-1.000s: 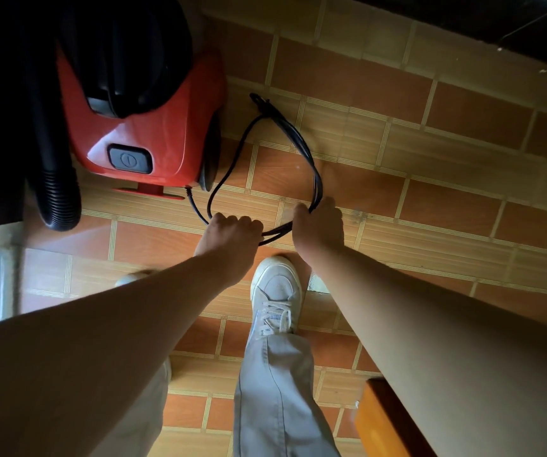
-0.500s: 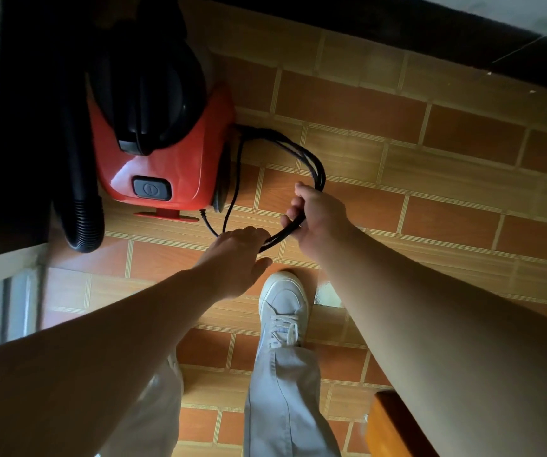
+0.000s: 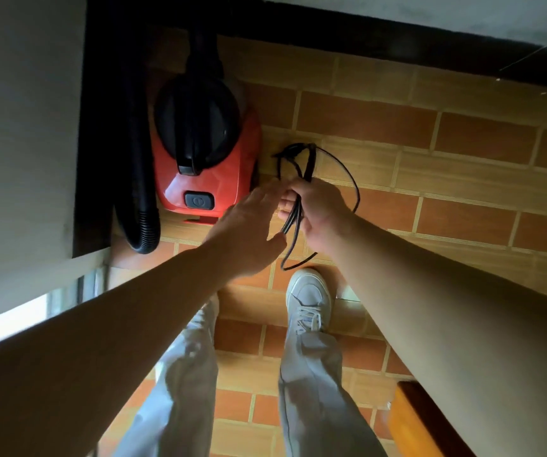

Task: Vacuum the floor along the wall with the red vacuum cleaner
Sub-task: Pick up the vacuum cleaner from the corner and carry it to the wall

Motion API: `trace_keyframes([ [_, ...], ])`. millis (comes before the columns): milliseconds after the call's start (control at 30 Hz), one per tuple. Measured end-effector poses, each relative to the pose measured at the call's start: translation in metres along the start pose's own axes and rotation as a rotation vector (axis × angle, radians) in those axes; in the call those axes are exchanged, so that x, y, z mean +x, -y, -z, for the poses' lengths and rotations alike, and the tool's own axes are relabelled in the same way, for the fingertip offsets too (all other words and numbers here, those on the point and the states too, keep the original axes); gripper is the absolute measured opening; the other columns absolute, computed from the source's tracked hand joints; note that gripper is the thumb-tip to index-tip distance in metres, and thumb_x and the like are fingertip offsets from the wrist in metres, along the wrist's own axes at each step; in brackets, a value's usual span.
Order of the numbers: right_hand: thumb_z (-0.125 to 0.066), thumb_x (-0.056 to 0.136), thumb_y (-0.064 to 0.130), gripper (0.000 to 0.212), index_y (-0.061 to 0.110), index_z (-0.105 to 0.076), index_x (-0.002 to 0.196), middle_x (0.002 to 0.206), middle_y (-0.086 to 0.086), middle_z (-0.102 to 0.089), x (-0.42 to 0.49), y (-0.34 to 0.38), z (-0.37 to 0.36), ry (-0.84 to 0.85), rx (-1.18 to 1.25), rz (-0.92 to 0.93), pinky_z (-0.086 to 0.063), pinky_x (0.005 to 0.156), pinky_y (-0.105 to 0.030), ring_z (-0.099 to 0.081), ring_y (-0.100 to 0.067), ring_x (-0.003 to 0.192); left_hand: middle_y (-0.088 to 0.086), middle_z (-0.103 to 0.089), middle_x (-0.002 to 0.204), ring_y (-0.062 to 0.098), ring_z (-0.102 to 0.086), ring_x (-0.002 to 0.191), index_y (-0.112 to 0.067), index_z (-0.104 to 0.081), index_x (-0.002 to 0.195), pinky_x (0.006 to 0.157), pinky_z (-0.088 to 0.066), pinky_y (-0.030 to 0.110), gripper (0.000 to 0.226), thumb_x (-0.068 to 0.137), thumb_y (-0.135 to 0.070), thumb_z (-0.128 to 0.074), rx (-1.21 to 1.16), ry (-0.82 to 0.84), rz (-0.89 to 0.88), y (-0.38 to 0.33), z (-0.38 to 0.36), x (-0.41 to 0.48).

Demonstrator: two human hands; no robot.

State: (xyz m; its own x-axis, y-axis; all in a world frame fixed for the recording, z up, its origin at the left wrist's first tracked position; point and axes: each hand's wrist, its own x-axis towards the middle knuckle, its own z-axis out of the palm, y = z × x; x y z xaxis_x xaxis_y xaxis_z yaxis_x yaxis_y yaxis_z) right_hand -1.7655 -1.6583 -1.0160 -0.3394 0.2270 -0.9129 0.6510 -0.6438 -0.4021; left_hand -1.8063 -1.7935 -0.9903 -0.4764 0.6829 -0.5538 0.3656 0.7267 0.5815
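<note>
The red vacuum cleaner (image 3: 212, 179) stands on the tiled floor in the corner, its black top facing me and its ribbed black hose (image 3: 140, 206) looping down its left side. My right hand (image 3: 318, 209) is closed around a bundle of black power cord (image 3: 293, 219), with loops sticking out above and below the fist. My left hand (image 3: 249, 232) hovers just left of the bundle, fingers spread, touching or nearly touching the cord.
A dark skirting board (image 3: 364, 37) runs along the wall at the top and down the left side. My white shoe (image 3: 310, 298) and grey trouser legs are below the hands. A wooden furniture corner (image 3: 420, 420) juts in at bottom right.
My left hand let go of the cord and opened. My right hand gathered the loop into a tighter bundle and lifted it. The view rose, showing more of the vacuum.
</note>
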Motion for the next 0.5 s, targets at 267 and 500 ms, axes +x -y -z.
trace_keyframes([
  [267,-0.056,0.106,0.023,0.016,0.011,-0.062,0.097,0.069,-0.001,-0.072,0.003,0.000,-0.034,-0.020,0.024,0.039,-0.060,0.078,-0.038,-0.072,-0.017,0.066,-0.003,-0.014,0.169,0.020,-0.018,0.154,-0.030,-0.011,0.162,0.123,-0.026,0.047,0.087,0.092,-0.024,-0.063,0.130,-0.055,-0.043,0.043,0.016,-0.023],
  [500,-0.057,0.105,0.020,0.012,0.011,-0.063,0.100,0.081,-0.005,-0.069,-0.005,0.005,-0.074,-0.060,-0.028,0.121,-0.054,0.074,-0.038,-0.068,-0.017,0.067,-0.001,-0.019,0.168,0.022,-0.024,0.153,-0.024,-0.019,0.162,0.123,-0.025,0.046,0.085,0.090,-0.018,-0.064,0.166,-0.154,-0.017,0.081,0.046,-0.038],
])
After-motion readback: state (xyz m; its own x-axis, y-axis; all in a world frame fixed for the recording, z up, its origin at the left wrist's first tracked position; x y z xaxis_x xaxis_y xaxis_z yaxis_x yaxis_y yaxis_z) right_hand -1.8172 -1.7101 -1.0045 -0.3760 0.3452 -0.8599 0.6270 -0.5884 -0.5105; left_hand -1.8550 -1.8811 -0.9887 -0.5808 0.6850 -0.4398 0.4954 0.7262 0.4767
